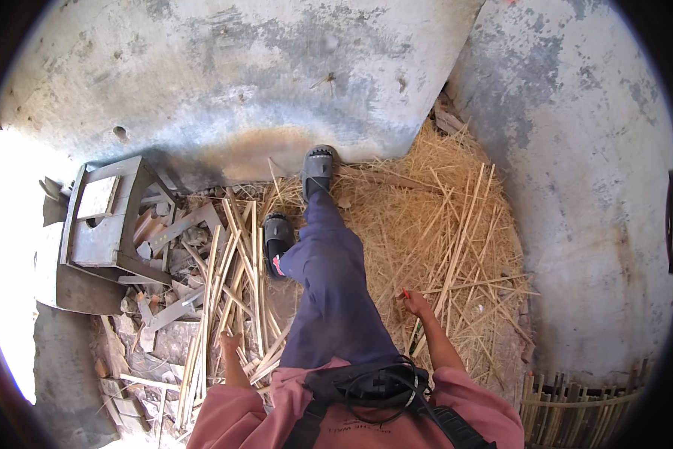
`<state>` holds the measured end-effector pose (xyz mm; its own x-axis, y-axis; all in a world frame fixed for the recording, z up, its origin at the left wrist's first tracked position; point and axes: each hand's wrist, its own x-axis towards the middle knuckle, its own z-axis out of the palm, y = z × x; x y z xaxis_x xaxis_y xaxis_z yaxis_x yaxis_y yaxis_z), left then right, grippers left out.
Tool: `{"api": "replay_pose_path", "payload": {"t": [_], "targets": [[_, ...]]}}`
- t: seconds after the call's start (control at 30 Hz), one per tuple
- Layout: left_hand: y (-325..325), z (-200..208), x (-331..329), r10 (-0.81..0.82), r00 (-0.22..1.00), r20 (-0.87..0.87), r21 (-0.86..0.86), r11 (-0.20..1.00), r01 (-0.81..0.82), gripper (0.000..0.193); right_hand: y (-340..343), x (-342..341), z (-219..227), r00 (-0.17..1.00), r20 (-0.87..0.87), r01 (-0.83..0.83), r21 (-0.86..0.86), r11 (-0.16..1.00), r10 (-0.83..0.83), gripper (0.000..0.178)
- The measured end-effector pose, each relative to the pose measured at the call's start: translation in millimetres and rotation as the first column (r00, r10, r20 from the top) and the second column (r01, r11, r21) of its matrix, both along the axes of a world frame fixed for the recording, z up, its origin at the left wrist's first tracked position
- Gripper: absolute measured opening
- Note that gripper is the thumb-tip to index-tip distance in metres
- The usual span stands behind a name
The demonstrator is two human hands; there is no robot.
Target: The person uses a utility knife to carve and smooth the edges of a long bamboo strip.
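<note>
Right hand (415,303) fingers pinching a green-handled tool (413,338) — left hand (229,343) fingers curled, empty, above bamboo strips (235,269).

Daylight scene, blown-out glare at left edge, fisheye bending, dark vignette corners.

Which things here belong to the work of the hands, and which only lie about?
In the work: left hand over the split bamboo strips; right hand by the thin sticks.

Lying about: grey wooden stool, wood scraps, woven bamboo piece.

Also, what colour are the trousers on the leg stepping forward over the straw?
Dark blue trousers, seen best in the head view.
</note>
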<state>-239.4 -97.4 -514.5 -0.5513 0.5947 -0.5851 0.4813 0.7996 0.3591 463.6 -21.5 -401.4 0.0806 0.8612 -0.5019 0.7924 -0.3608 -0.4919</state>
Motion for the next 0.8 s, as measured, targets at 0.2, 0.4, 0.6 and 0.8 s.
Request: {"api": "replay_pose_path", "payload": {"t": [0.2, 0.4, 0.6, 0.8], "targets": [[16, 8, -22, 0.073, 0.983, 0.169, 0.036, 0.996, -0.080, 0.061, -6, -6, 13, 0.997, 0.009, 0.074, -0.118, 0.990, -0.073, 0.041], [71, 4, -64, -0.094, 0.995, 0.020, 0.015, 0.995, 0.094, 0.080, -50, 29, -25, 0.987, 0.069, 0.152, -0.158, 0.976, -0.143, 0.041], [60, 15, -61, 0.001, 0.996, 0.086, -0.136, 0.991, 0.011, 0.116, -53, 19, -16, 0.991, 0.003, 0.132, -0.184, 0.974, -0.133, 0.042], [54, 9, -76, -0.028, 1.000, 0.013, -0.067, 0.997, 0.028, 0.116, -49, 3, 21, 0.970, -0.105, 0.192, -0.233, 0.953, -0.221, 0.040]]}}
